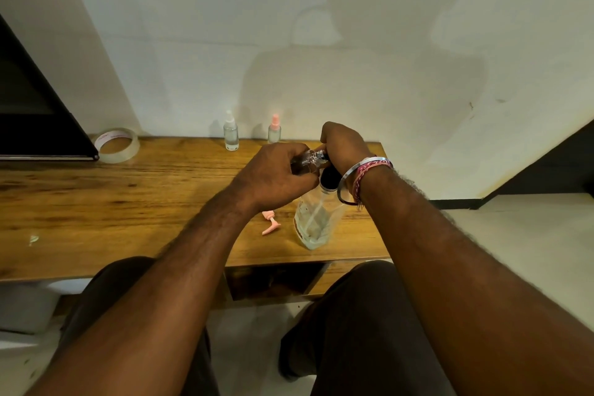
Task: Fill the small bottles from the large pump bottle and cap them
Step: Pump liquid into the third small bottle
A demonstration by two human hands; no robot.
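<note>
The large clear pump bottle (316,222) stands near the table's front right, with a dip tube inside and a black pump collar on top. My left hand (273,175) grips a small clear bottle (309,159), tilted on its side with its mouth at the pump nozzle. My right hand (345,145) is curled over the pump head, which it hides. A pink spray cap (270,223) lies on the table to the left of the large bottle. Two capped small bottles stand by the wall, one with a white top (230,135), one with a pink top (274,130).
A roll of clear tape (117,145) sits at the back left beside a dark laptop or screen (38,112). The wooden table (112,202) ends just right of the large bottle. My knees are below its front edge.
</note>
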